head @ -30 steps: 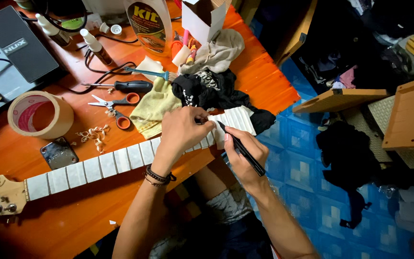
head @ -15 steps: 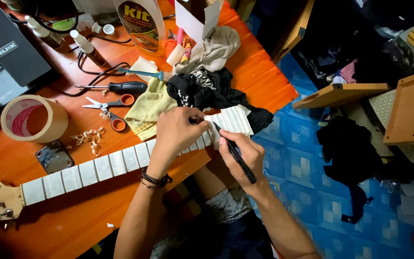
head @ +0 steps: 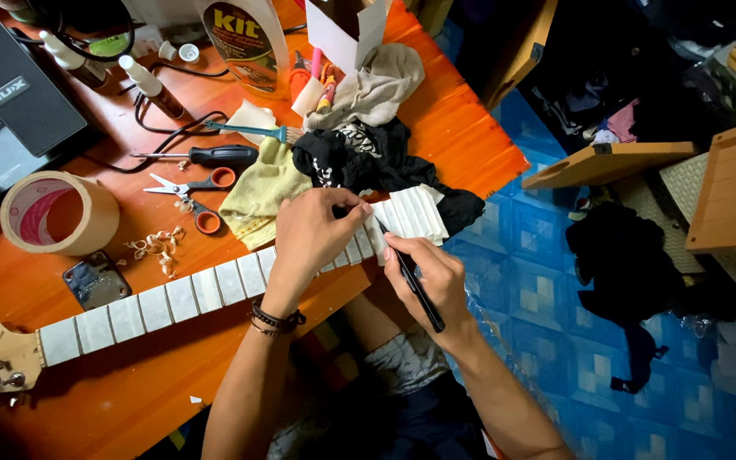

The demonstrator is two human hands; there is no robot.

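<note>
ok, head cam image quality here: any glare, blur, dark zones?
Head view: sharp around the left hand and right hand on the taped guitar neck; soft glare on the orange table near its far edge; the upper right room and the lower left corner fall into deep shadow; straight edges bow slightly towards the frame borders.

A home workbench is serving as an instrument-repair corner; scissors (head: 189, 192), a screwdriver (head: 202, 156) and a tape roll (head: 60, 213) are lying left of the hands; clothes (head: 632, 255) are crowding the blue-patterned floor (head: 538, 281) to their right.
</note>
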